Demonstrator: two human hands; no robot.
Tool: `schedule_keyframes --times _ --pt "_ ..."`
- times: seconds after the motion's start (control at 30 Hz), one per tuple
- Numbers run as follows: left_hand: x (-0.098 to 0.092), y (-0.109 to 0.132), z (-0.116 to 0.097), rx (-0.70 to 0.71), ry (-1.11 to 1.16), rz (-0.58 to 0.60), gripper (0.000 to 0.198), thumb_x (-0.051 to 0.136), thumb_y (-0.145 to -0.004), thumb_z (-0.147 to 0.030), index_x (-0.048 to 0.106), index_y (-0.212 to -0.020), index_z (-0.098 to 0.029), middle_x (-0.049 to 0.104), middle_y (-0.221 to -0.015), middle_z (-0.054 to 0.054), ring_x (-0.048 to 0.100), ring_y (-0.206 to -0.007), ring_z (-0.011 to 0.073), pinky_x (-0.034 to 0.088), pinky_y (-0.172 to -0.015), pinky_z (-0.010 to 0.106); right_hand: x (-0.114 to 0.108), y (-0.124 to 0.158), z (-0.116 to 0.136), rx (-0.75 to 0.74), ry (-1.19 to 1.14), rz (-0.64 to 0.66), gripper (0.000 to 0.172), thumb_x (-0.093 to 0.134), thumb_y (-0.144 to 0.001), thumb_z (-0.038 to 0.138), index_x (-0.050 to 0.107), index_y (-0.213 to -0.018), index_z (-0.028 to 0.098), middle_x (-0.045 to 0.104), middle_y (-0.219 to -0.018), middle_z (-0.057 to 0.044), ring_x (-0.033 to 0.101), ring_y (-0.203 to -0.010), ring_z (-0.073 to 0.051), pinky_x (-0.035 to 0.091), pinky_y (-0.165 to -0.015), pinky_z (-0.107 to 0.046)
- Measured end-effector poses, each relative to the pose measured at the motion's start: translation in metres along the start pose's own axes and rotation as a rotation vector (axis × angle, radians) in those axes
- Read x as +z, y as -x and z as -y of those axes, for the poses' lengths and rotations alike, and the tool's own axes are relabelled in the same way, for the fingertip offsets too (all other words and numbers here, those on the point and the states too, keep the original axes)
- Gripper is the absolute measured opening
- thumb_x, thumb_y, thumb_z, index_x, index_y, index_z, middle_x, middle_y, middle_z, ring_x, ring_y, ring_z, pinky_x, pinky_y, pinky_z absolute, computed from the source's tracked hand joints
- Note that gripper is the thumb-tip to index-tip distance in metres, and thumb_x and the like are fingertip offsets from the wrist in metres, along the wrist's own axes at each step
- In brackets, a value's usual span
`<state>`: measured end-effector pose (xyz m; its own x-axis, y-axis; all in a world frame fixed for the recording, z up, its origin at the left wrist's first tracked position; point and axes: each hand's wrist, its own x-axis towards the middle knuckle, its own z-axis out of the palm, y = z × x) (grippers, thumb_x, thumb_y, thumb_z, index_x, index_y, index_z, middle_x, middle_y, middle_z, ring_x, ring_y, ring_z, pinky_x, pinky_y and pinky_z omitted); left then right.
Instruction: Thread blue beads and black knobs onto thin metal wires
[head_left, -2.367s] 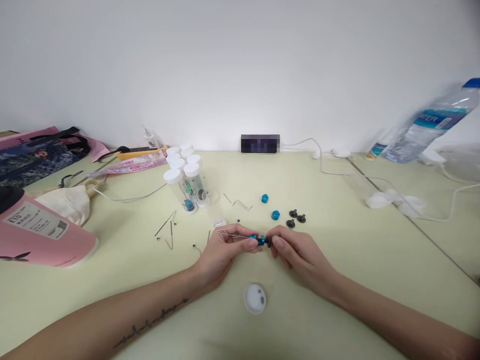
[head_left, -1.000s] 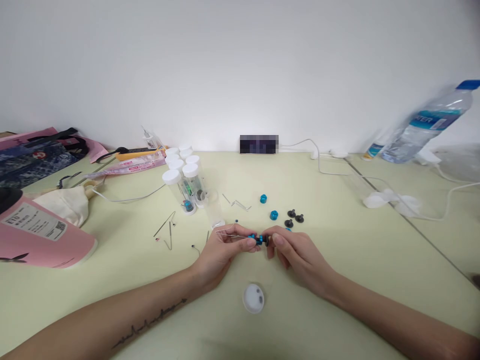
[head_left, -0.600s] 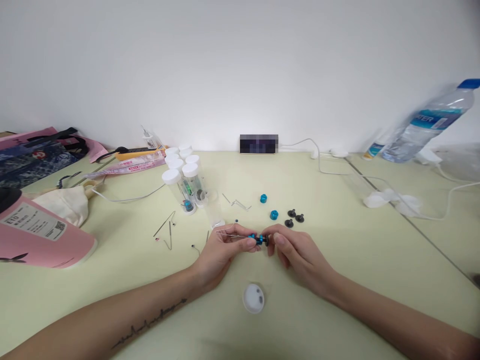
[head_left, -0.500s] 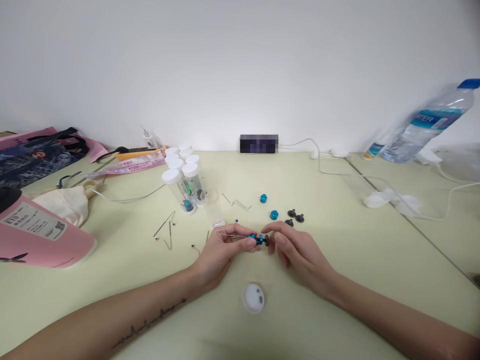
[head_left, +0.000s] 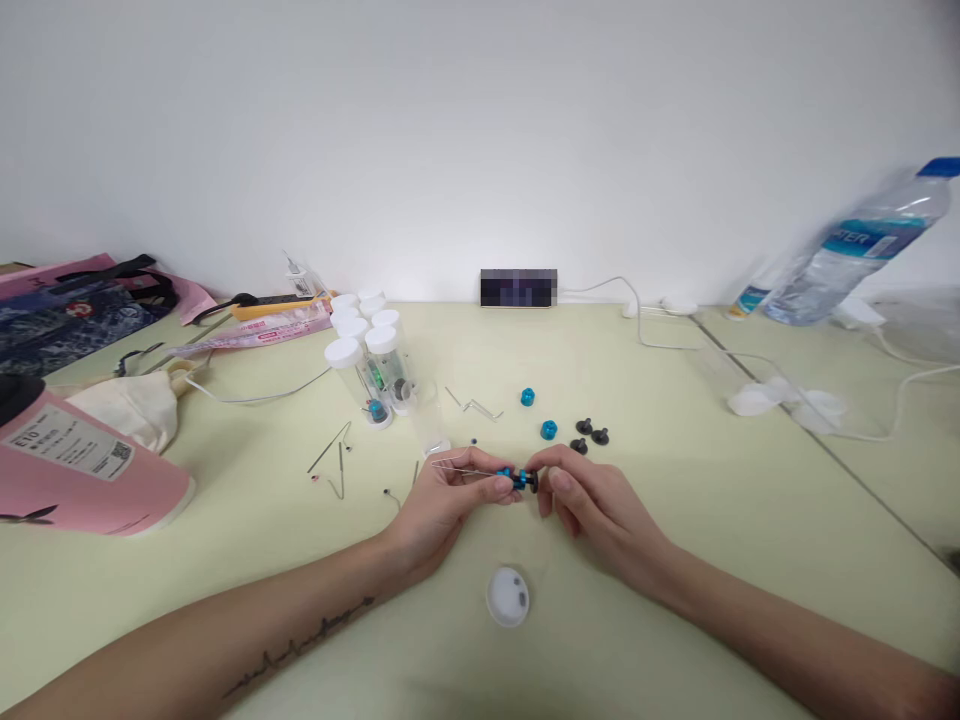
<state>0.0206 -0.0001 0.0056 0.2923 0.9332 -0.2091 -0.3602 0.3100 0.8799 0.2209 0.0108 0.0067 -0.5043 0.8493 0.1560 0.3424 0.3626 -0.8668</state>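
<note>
My left hand (head_left: 450, 495) pinches a small blue part (head_left: 517, 479) with a thin bent wire running back over the fingers. A black disc-headed piece (head_left: 533, 482) sticks out of the blue part's right end. Beside that disc is my right hand (head_left: 589, 498), its fingers curled, thumb and index finger apart at the disc's right edge. Two blue knobs (head_left: 528, 397) (head_left: 549, 430) and several black disc-headed pieces (head_left: 600, 436) lie beyond my right hand. Nearer me rests a white cap (head_left: 508, 597) holding two small dark bits.
Capped clear jars (head_left: 351, 380) stand left of centre, beside an open clear jar (head_left: 427, 415). Bent wires (head_left: 341, 470) lie in front. A pink cup (head_left: 97, 460) is at the left, a water bottle (head_left: 855, 245) at the right, and a small display (head_left: 518, 288) by the wall.
The fingers of my right hand have curled slightly at the black disc. My left hand keeps its hold on the blue part, almost unmoved.
</note>
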Motion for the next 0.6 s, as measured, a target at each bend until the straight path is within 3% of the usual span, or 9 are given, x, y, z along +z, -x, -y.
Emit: schedule_keyframes --times 0.1,0.27,0.47,0.6 --pt "-0.0002 -0.0005 0.0005 -0.001 0.006 0.001 0.017 0.076 -0.07 -0.018 0.069 -0.084 -0.013 0.073 -0.081 0.006 0.067 -0.077 0.0143 0.051 -0.077 0.026 -0.0001 -0.0004 -0.0005 0.012 0.002 0.014 0.035 0.027 -0.1 0.043 0.053 -0.089 0.021 0.059 -0.067 0.002 0.047 -0.051 -0.011 0.037 -0.054 -0.023" --pt "-0.0003 -0.0011 0.0006 -0.002 0.003 -0.009 0.017 0.077 -0.07 -0.019 0.069 -0.084 -0.013 0.073 -0.08 0.005 0.067 -0.077 0.0144 0.051 -0.077 0.025 -0.0004 0.0 0.0005 0.017 -0.018 0.005 0.033 0.027 -0.1 0.043 0.052 -0.101 0.022 0.059 -0.069 0.003 0.047 -0.05 -0.011 0.037 -0.053 -0.023" --pt "0.0002 -0.0009 0.0009 -0.005 0.011 -0.002 0.017 0.076 -0.07 -0.018 0.069 -0.084 -0.013 0.073 -0.083 0.006 0.067 -0.077 0.0147 0.051 -0.078 0.027 -0.001 0.0007 -0.0002 0.015 0.019 0.015 0.038 0.026 -0.1 0.043 0.053 -0.084 0.021 0.059 -0.067 0.002 0.046 -0.052 -0.011 0.037 -0.056 -0.024" --pt "-0.0003 -0.0016 0.0005 -0.003 0.007 -0.009 0.018 0.077 -0.07 -0.019 0.069 -0.085 -0.013 0.073 -0.082 0.006 0.067 -0.078 0.015 0.051 -0.078 0.026 -0.0004 0.0 -0.0001 0.02 -0.013 -0.004 0.034 0.027 -0.1 0.044 0.053 -0.102 0.022 0.06 -0.069 0.003 0.046 -0.05 -0.01 0.037 -0.053 -0.024"
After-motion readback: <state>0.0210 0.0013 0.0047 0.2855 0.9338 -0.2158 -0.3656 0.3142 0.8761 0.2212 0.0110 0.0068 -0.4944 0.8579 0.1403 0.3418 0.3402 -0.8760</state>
